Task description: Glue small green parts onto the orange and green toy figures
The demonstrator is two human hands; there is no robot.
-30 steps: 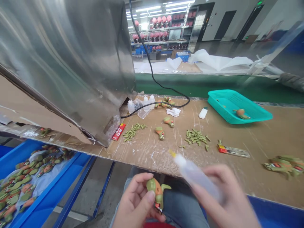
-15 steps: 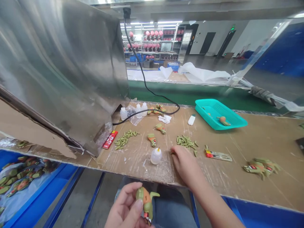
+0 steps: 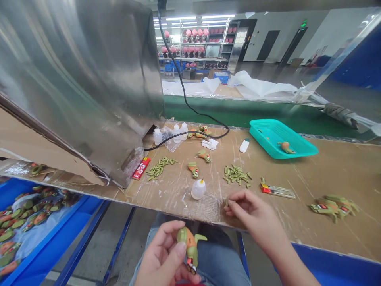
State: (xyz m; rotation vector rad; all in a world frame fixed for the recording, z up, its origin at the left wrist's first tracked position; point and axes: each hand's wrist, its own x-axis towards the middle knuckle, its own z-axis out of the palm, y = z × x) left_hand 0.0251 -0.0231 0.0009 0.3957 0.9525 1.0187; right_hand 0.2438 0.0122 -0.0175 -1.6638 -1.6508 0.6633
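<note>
My left hand (image 3: pixel 166 258) is closed round a small green and orange toy figure (image 3: pixel 190 246), held over my lap below the table edge. The figure lies tilted, its eyes toward the bottom and one thin green limb sticking out to the right. Over the front of the table, my right hand (image 3: pixel 250 210) pinches a small green piece (image 3: pixel 226 203), mostly hidden by the fingertips. Just behind that hand lies a pile of small green pieces (image 3: pixel 235 174). A round squeeze bottle (image 3: pixel 198 190) with a yellow tip stands to its left.
Two figures (image 3: pixel 193 170) lie behind the bottle. A second green pile (image 3: pixel 160 169) and a red packet (image 3: pixel 141 168) are left. At right are a teal tray (image 3: pixel 268 149), a clear packet (image 3: pixel 278 191) and more figures (image 3: pixel 333 208). A black cable (image 3: pixel 186 137) crosses the back.
My right hand has drawn back from the green pile toward the table's front edge, fingertips pinched. The left hand still holds the figure. The whole view has shifted slightly.
</note>
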